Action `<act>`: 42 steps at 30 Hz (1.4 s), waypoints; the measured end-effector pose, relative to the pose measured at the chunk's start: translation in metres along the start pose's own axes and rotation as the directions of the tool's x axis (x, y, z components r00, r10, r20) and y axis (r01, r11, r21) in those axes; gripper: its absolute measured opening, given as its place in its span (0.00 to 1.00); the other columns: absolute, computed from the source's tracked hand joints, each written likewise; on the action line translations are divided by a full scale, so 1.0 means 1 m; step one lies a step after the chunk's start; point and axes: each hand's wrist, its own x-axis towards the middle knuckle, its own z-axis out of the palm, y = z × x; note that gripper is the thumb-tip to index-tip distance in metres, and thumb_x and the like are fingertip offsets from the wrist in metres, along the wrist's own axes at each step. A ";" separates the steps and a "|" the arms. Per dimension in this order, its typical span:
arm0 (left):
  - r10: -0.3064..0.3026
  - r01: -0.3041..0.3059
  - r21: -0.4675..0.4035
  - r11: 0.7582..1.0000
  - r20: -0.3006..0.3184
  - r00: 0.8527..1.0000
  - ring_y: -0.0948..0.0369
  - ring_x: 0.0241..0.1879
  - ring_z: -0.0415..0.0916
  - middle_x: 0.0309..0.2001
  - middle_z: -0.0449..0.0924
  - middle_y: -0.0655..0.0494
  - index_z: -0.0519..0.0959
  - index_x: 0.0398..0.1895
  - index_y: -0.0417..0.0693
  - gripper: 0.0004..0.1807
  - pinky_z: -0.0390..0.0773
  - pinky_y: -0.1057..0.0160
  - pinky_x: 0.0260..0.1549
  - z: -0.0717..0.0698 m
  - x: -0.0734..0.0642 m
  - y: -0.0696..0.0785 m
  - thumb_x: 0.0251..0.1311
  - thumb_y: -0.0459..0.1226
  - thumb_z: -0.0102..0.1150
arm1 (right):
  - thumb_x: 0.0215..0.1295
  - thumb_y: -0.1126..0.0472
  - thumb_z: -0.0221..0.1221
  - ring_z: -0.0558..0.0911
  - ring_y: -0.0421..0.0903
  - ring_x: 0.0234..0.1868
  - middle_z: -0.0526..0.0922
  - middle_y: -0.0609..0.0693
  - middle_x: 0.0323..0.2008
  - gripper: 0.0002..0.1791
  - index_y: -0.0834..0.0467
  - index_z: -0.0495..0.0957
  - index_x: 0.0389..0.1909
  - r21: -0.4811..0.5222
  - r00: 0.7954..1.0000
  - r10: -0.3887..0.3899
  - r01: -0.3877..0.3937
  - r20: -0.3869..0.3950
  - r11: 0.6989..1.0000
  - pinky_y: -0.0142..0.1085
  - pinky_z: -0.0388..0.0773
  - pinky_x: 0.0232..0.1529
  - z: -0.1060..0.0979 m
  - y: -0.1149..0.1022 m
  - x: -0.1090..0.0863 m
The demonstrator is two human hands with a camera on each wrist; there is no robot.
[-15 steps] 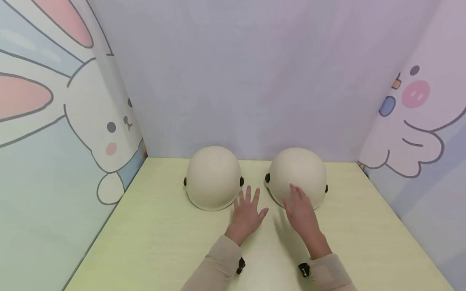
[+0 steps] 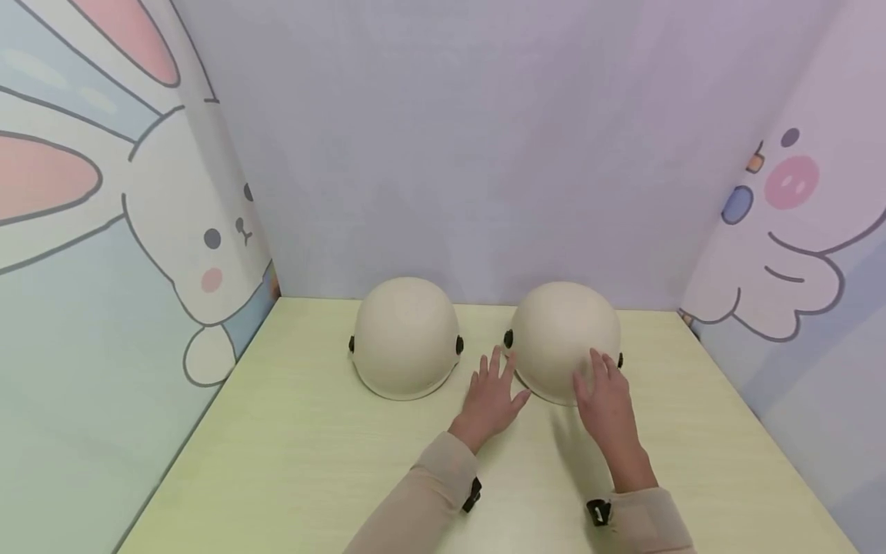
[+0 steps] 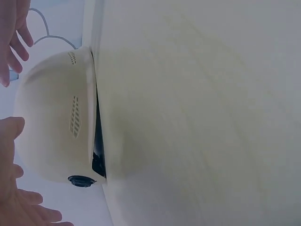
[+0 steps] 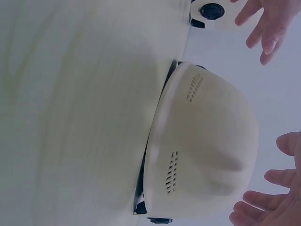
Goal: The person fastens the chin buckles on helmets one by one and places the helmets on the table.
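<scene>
Two cream helmets sit dome-up at the back of the pale table. The right helmet has slotted vents and a black round knob on its side in the left wrist view. My left hand, fingers spread, hovers just off its left front. My right hand reaches over its right front with extended fingers; in the right wrist view a gap shows between those fingers and the shell. Neither hand holds anything. The left helmet stands apart from both hands.
A plain greyish-lilac wall rises right behind the helmets. Side walls carry a cartoon rabbit on the left and a pink-cheeked figure on the right. Black bands are strapped at both sleeve cuffs.
Both hands have shifted to the right. The left has left the left helmet's edge for the right helmet's left side; the right has moved towards that helmet's right side. The helmets stay put.
</scene>
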 end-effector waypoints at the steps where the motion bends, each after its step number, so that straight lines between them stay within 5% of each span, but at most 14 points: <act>1: 0.011 -0.011 -0.007 1.000 -0.004 1.000 0.40 0.72 0.45 0.76 0.41 0.42 0.50 0.78 0.49 0.38 0.57 0.44 0.64 0.001 0.002 0.001 0.72 0.53 0.47 | 0.74 0.58 0.50 0.58 0.77 0.62 0.58 0.76 0.64 0.30 0.73 0.58 0.68 0.003 1.000 0.016 -0.016 -0.004 1.000 0.66 0.56 0.59 -0.001 0.002 0.001; 8: 0.054 -0.054 -0.018 0.998 -0.007 0.999 0.42 0.72 0.44 0.77 0.39 0.43 0.46 0.79 0.52 0.39 0.56 0.47 0.65 0.008 0.012 0.006 0.72 0.54 0.47 | 0.76 0.55 0.46 0.53 0.75 0.66 0.53 0.75 0.67 0.32 0.70 0.54 0.71 0.068 0.991 0.135 -0.136 0.007 0.988 0.67 0.52 0.61 -0.004 0.018 0.007; 22: 0.105 -0.104 0.022 0.994 -0.055 0.993 0.42 0.72 0.46 0.76 0.40 0.43 0.46 0.79 0.55 0.41 0.61 0.49 0.62 0.021 0.032 0.013 0.70 0.57 0.47 | 0.77 0.42 0.35 0.51 0.72 0.69 0.50 0.76 0.69 0.42 0.73 0.40 0.73 0.194 0.935 0.282 -0.324 0.215 0.926 0.61 0.49 0.65 -0.011 0.039 0.030; 29: 0.116 -0.115 0.008 0.993 -0.067 0.991 0.41 0.72 0.46 0.76 0.37 0.41 0.46 0.79 0.56 0.42 0.62 0.48 0.62 0.024 0.041 0.017 0.69 0.56 0.50 | 0.73 0.34 0.33 0.47 0.71 0.70 0.42 0.72 0.72 0.47 0.65 0.33 0.76 0.348 0.856 0.399 -0.503 0.329 0.791 0.62 0.48 0.65 -0.010 0.046 0.036; 36: 0.121 -0.129 -0.098 0.987 -0.083 0.989 0.39 0.71 0.46 0.76 0.34 0.41 0.46 0.79 0.55 0.43 0.62 0.45 0.61 0.025 0.047 0.022 0.68 0.53 0.55 | 0.71 0.32 0.36 0.51 0.71 0.69 0.39 0.74 0.72 0.51 0.65 0.28 0.75 0.477 0.804 0.431 -0.592 0.411 0.650 0.55 0.51 0.67 -0.005 0.057 0.042; 42: 0.085 -0.096 -0.144 0.985 -0.077 0.993 0.40 0.71 0.45 0.76 0.33 0.42 0.46 0.79 0.58 0.43 0.66 0.48 0.59 0.026 0.051 0.026 0.68 0.53 0.55 | 0.71 0.32 0.36 0.45 0.71 0.70 0.32 0.72 0.73 0.52 0.65 0.26 0.74 0.553 0.789 0.409 -0.613 0.458 0.564 0.54 0.49 0.68 -0.003 0.062 0.044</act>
